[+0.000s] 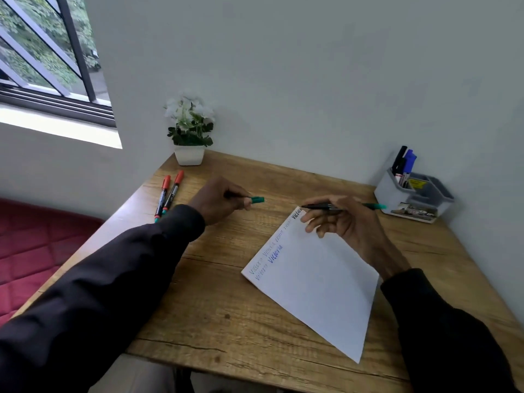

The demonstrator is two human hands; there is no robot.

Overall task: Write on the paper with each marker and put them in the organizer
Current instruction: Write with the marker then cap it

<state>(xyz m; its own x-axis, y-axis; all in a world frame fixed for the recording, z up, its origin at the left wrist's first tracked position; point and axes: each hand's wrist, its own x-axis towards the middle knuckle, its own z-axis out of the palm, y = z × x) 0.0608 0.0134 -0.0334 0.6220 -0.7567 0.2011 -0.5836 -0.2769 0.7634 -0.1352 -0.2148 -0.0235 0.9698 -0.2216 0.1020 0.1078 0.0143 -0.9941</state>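
A white sheet of paper (317, 279) lies on the wooden table (215, 307), with several words written along its upper left edge. My right hand (346, 222) holds an uncapped green marker (340, 207) level above the paper's top corner, its tip pointing left. My left hand (218, 202) pinches the green cap (256, 199) above the table, left of the paper. Two red-capped markers (169, 194) lie side by side near the table's left edge. A grey organizer (411, 197) at the back right holds black and blue markers (404, 165).
A white pot with a flowering plant (190, 131) stands at the table's back left corner against the wall. A window is at the upper left. A red cushioned seat (34, 251) sits below the table's left side.
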